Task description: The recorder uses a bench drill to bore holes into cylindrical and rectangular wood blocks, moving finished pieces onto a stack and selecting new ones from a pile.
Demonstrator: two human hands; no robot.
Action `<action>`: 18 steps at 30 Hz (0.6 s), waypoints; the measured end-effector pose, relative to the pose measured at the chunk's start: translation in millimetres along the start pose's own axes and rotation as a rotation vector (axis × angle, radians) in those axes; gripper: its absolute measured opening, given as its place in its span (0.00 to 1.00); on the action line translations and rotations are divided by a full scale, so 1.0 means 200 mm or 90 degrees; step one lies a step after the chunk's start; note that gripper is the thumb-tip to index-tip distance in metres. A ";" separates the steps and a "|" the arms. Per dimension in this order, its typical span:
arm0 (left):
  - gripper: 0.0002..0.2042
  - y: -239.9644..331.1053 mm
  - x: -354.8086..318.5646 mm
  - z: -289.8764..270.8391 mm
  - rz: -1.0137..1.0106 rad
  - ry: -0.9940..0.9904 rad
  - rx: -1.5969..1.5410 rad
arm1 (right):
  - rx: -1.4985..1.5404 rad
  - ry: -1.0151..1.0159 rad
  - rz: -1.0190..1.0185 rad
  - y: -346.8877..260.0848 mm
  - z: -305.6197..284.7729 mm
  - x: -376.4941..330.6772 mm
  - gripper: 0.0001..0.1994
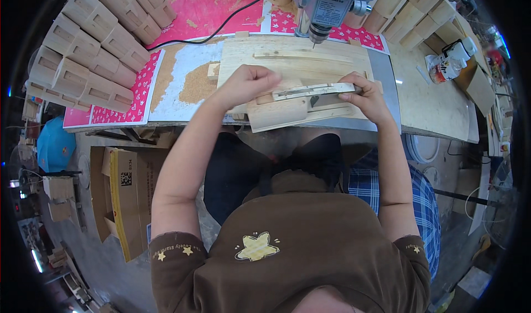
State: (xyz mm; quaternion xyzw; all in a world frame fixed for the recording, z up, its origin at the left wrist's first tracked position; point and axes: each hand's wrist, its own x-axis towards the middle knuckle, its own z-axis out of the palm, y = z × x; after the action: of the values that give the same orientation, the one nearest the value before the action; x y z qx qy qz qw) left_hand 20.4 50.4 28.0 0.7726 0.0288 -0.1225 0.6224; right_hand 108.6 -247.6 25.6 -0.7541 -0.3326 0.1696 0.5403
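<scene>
My right hand [367, 98] pinches the right end of a narrow whitish strip [312, 91] with dark marks along it. Under the strip's left part lies a pale, rounded wooden block [278, 115], resting on a wooden board [326, 115] at the bench's front edge. Curled up, my left hand [248, 86] hovers near the strip's left end; anything inside its fingers is hidden. Beyond both hands is a bench drill [332, 6], its chuck and thin bit [318, 35] above a flat wooden base with a raised rail [301, 57].
Stacked wooden blocks with slots [83, 64] line the left side, and more blocks [412, 6] stand at the back right. A black cable [221, 28] crosses the pink sheet [213, 11]. Sawdust [202, 83] lies left of the base. A bottle [445, 69] stands at right; a cardboard box [130, 197] sits below.
</scene>
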 end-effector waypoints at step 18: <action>0.31 -0.19 0.04 0.35 0.328 0.433 0.275 | -0.201 0.287 -0.061 0.10 -0.09 0.14 0.13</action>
State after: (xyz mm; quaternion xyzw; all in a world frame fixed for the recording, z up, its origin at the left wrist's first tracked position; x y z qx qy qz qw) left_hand 10.2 -8.9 -23.2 0.8624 0.0124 0.2926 0.4129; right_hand 145.9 -244.2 16.1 -0.8309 -0.2618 -0.0818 0.4842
